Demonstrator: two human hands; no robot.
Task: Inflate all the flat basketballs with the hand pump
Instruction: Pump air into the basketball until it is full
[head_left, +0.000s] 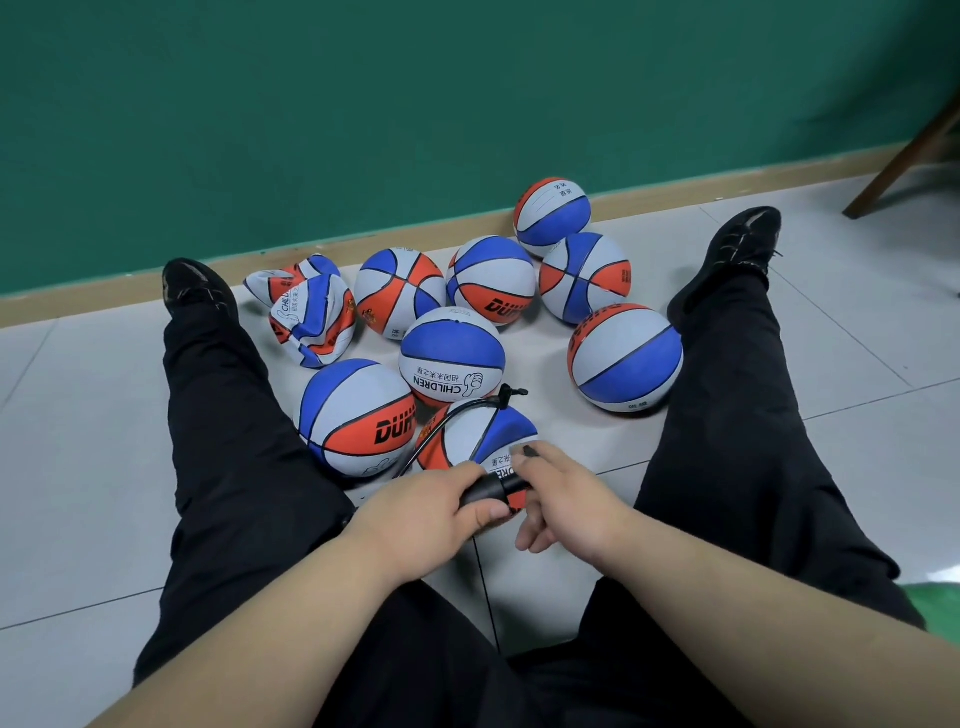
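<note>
A black hand pump (493, 488) lies across the near side of a partly filled red, white and blue basketball (485, 441) between my legs. My left hand (431, 512) grips the pump's barrel. My right hand (563, 491) holds the pump's other end, fingers curled round the handle. The pump's thin black hose (457, 421) loops up over the ball to a needle fitting (506, 393) at its top. Several round basketballs lie beyond, among them one (358, 418) at the left. Crumpled flat balls (309, 317) lie near my left foot.
My legs in black trousers (727, 415) spread to both sides on the grey tiled floor (857, 338). A green wall (363, 104) with a tan skirting runs behind the balls. A wooden chair leg (904, 161) stands at the far right.
</note>
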